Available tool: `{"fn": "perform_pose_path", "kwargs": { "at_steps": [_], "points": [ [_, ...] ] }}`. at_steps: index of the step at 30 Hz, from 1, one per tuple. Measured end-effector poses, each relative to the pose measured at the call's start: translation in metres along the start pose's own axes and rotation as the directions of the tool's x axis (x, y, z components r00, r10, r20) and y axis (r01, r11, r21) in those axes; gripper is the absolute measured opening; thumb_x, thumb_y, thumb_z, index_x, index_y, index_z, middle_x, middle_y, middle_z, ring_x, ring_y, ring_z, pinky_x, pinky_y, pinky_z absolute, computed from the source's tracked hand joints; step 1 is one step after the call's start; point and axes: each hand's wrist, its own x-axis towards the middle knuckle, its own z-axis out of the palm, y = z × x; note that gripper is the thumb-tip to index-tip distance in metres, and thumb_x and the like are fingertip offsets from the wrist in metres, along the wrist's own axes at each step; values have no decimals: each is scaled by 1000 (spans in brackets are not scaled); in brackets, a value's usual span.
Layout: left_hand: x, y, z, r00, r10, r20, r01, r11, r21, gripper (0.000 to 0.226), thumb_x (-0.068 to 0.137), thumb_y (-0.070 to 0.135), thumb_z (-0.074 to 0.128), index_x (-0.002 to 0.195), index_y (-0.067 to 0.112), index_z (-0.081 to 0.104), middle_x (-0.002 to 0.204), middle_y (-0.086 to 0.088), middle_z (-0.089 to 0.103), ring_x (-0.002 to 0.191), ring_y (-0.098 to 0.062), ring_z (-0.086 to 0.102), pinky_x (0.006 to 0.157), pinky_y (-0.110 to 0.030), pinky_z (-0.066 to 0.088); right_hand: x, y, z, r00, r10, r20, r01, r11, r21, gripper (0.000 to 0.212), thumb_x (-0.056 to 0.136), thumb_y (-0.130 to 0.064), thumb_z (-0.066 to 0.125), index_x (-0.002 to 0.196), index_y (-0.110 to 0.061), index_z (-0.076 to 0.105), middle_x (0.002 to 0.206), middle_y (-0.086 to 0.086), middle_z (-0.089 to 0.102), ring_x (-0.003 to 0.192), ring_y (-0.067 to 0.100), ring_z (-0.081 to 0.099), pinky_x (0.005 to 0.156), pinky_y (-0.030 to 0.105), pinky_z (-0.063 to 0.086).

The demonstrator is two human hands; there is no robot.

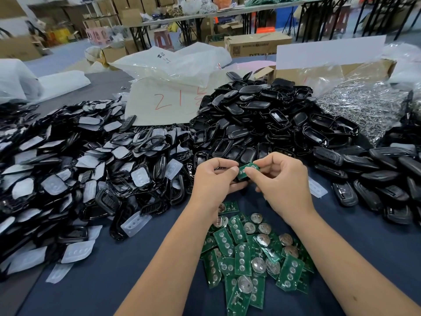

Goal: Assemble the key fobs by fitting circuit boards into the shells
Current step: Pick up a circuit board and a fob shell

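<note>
Warehouse room behind me, cardboard boxes and folding tables everywhere, and my work surface (118, 270) is covered in a dark blue cloth with parts dumped all over it. Far left is a big heap of black frames mixed with clear rubber button pads (68, 174), then the pile of black shells (255, 115) in the middle at the back, a bag of shiny metal bits (364, 106) behind on the right, and what look like finished fobs (369, 176) lined up at the right edge. My left hand (214, 179) is curled around something dark, I think a shell, though my fingers hide most of it so I can't say for sure. My right hand (280, 181) is pinching one green circuit board (247, 170) at its edge, right up against my left thumb, so the board's basically at the mouth of whatever I'm holding. The rest of the boards (250, 254) sit in a loose pile just under my wrists. My worry: if the board goes in tilted or flipped it probably won't seat, and forcing it could crack a clip. Also my forearms hang right over that pile, so a sloppy move could scatter boards.
</note>
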Motion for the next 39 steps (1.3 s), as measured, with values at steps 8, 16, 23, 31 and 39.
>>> {"fn": "perform_pose_path", "kwargs": {
  "at_steps": [8,16,23,31,39],
  "points": [
    [-2,-3,1,998,57,30,-60,994,92,16,93,-9,68,104,3,69,103,-19,75,89,-22,78,77,-31,64,-2,-6,-2,999,1,-37,-9,979,-204,20,80,-26,89,76,-20,71,67,-4,70,66,10,66,61,23,53],
    [1,-7,1,997,69,17,-71,991,114,17,92,-9,69,101,5,69,102,-20,75,90,-22,78,77,-33,64,-2,-8,0,997,35,-66,-50,969,-243,24,79,-28,90,81,-20,68,68,-3,68,63,9,63,58,11,45],
    [1,-5,-1,998,54,27,-57,992,114,18,91,-11,69,100,4,70,102,-18,75,85,-23,79,76,-33,64,-2,-8,-2,996,66,-54,-79,953,-293,35,77,-34,92,89,-20,62,60,-3,67,55,5,59,54,15,38],
    [-2,4,-4,996,57,74,-66,990,126,15,91,-14,66,98,0,68,93,-16,76,82,-26,78,69,-30,63,1,-3,-9,991,101,85,-89,987,-137,15,81,-29,89,89,-35,77,83,-10,75,71,4,69,60,18,51],
    [-3,6,-8,998,42,38,-49,981,186,17,87,-10,73,96,3,70,102,-22,69,74,-25,77,69,-32,64,2,-1,-8,986,124,114,-108,984,-138,13,84,-24,87,78,-26,76,68,-3,75,50,10,64,52,31,50]
  ]
}}
